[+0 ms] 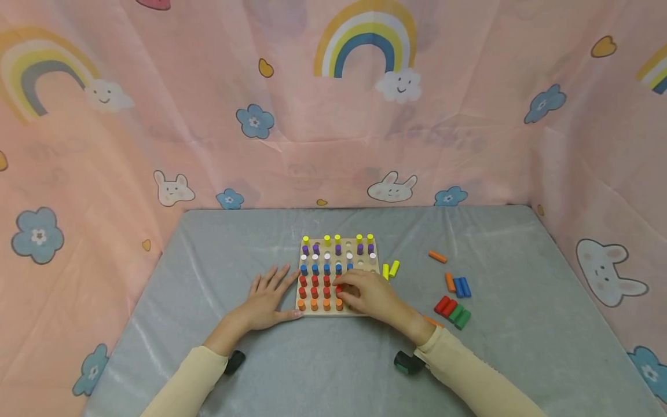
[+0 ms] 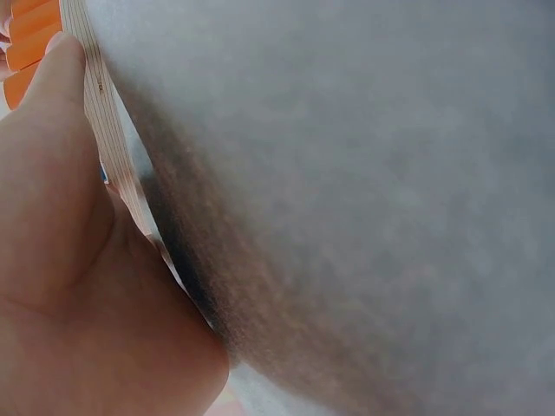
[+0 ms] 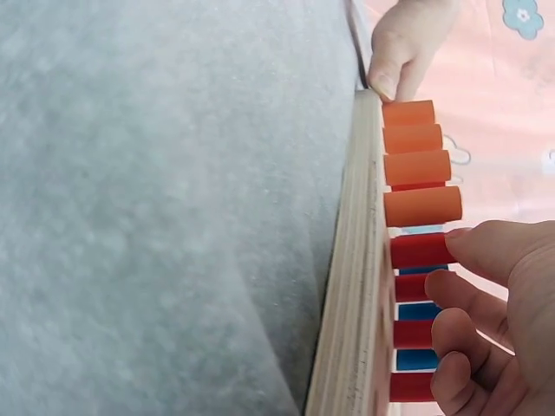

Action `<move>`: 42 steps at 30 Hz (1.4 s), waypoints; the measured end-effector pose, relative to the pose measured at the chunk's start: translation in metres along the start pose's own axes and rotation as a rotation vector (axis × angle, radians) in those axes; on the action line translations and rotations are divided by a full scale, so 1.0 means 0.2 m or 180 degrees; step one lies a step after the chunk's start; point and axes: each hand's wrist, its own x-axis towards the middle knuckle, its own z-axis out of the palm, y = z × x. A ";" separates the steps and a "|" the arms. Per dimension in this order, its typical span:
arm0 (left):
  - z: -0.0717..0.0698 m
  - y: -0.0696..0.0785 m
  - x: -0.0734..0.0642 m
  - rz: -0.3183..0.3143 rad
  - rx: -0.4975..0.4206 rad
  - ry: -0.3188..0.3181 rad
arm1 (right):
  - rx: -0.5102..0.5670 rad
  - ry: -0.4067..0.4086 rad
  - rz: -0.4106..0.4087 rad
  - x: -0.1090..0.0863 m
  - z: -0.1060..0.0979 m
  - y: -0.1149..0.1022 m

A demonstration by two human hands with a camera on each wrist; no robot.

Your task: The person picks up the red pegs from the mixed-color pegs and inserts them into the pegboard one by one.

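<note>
A wooden pegboard (image 1: 356,311) lies on the table with rows of upright coloured pegs: orange in front, then red, blue, white, purple and yellow. My left hand (image 1: 267,301) rests spread along its left side, the thumb at the front left corner, beside the orange pegs (image 2: 35,43). Above the right part of the board, my right hand (image 1: 379,294) pinches a red peg (image 3: 421,251) standing behind the last orange peg (image 3: 423,206). The thumb and index fingertips are right at its top. This hand hides part of the board's right side.
Right of the board lie two yellow pegs (image 1: 394,269). Farther right are loose orange (image 1: 438,256), blue (image 1: 461,287), red (image 1: 445,306) and green pegs (image 1: 460,317). Another orange peg (image 1: 433,321) shows beside the right wrist. Patterned pink cloth (image 1: 292,156) surrounds the grey table (image 1: 234,231).
</note>
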 end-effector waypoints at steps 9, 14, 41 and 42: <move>0.00 0.00 0.00 -0.0013 0.0002 -0.0005 | 0.0026 0.0012 0.0148 -0.02 -0.07 0.00; 0.00 0.00 -0.01 -0.0030 0.0008 -0.0025 | 0.0079 0.0118 0.0105 -0.04 -0.10 0.01; 0.00 0.01 0.00 -0.0017 -0.0001 0.0007 | 0.0450 -0.0068 0.1172 -0.36 -0.37 0.24; 0.00 0.01 0.00 -0.0013 0.0000 0.0005 | 0.0451 -0.0075 0.1199 -0.37 -0.38 0.25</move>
